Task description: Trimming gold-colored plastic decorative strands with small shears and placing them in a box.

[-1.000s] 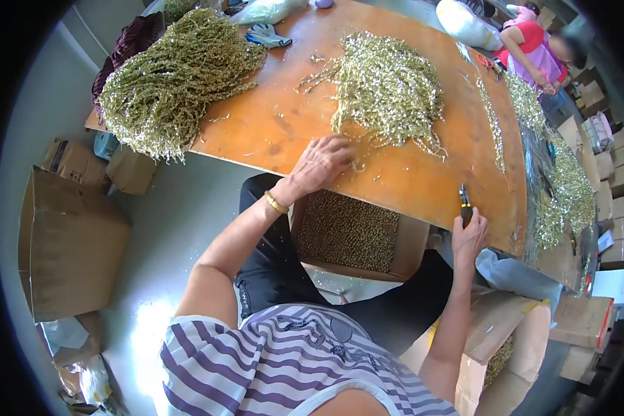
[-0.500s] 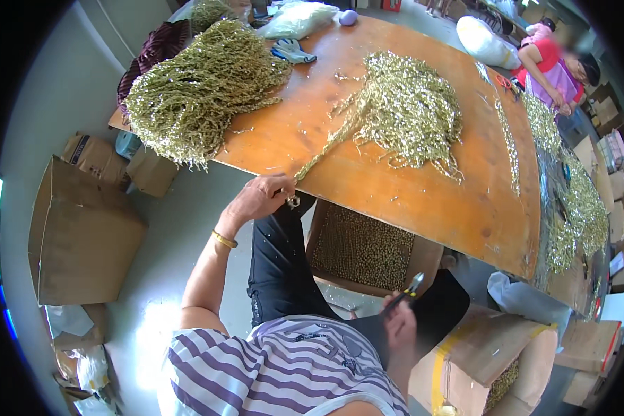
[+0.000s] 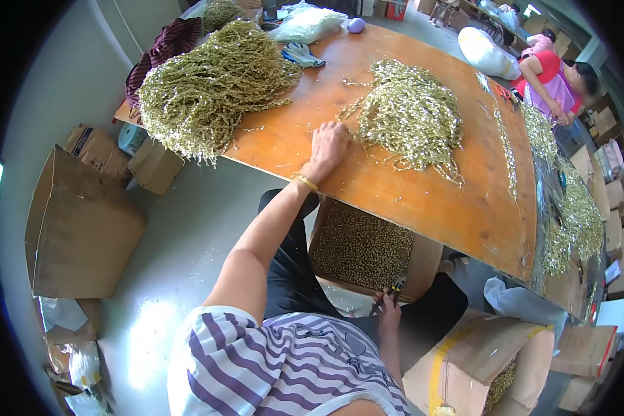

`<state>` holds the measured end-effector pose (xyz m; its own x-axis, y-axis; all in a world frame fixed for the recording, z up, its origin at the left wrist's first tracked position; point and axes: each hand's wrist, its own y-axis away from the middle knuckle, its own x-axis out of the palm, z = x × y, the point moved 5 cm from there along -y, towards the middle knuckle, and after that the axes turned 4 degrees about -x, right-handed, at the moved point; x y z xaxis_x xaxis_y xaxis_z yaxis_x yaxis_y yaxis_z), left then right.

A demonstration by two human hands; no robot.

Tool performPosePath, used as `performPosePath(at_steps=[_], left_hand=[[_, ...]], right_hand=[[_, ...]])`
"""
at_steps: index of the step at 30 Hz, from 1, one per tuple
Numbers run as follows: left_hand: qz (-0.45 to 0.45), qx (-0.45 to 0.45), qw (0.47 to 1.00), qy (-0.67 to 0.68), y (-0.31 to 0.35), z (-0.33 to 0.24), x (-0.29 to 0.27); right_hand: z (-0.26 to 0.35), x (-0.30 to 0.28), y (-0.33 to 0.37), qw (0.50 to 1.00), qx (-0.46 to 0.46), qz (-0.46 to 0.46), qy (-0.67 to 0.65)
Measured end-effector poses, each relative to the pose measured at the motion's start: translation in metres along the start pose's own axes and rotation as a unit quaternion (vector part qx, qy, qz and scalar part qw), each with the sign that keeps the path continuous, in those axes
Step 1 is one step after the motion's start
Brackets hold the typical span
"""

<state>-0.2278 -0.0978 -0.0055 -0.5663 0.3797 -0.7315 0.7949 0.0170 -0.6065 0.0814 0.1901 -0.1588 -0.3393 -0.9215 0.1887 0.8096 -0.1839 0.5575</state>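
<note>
My left hand [image 3: 331, 144] is over the near part of the wooden table, its fingers curled closed at the left end of a loose pile of shiny gold tinsel strands [image 3: 412, 114]. The back of the hand hides most of what it grips, which looks like the trailing ends of the strands. Low over my lap, my right hand [image 3: 388, 305] is wrapped around a pair of pliers [image 3: 398, 283] with dark and yellow handles. Just beyond the pliers, below the table edge, an open carton [image 3: 423, 267] holds many small gold beads.
A larger gold strand bundle [image 3: 215, 90] lies at the table's left, with a blue-white glove [image 3: 303, 55] beside it. Cardboard boxes stand left [image 3: 83, 229] and lower right [image 3: 478, 347]. At the right, another person [image 3: 551, 87] works beside more strands [image 3: 575, 215].
My left hand has moved from the table's edge forward and right to the strand pile; the stretched-out tail no longer shows. My right hand has lowered the pliers slightly toward the bead carton.
</note>
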Motion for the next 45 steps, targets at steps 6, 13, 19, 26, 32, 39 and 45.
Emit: performPosePath(at_steps=[6,13,19,26,32,39,45], left_hand=[[-0.060,-0.358,0.780,0.510,0.009,0.017,-0.049],[-0.153,-0.362,0.711,0.584,0.104,0.031,-0.147],[-0.357,-0.236,0.745,0.512,0.073,0.032,-0.219],[-0.080,-0.150,0.665,0.727,0.058,-0.089,-0.203],[0.330,-0.307,0.565,0.691,0.145,-0.179,-0.105],[0.376,-0.254,0.531,0.716,0.165,-0.201,-0.093],[0.414,-0.226,0.524,0.710,0.168,-0.197,-0.085]], right_hand=[[0.004,-0.022,0.001,0.992,-0.014,-0.033,-0.122],[0.006,0.006,-0.007,0.998,-0.057,-0.001,0.039],[0.015,0.013,-0.001,0.993,-0.113,0.020,0.036],[0.060,0.024,0.019,0.985,-0.169,0.015,-0.027],[0.162,0.051,0.057,0.952,-0.303,0.035,-0.037],[0.161,0.052,0.055,0.959,-0.274,0.060,0.031],[0.133,0.051,0.043,0.968,-0.207,0.050,-0.131]])
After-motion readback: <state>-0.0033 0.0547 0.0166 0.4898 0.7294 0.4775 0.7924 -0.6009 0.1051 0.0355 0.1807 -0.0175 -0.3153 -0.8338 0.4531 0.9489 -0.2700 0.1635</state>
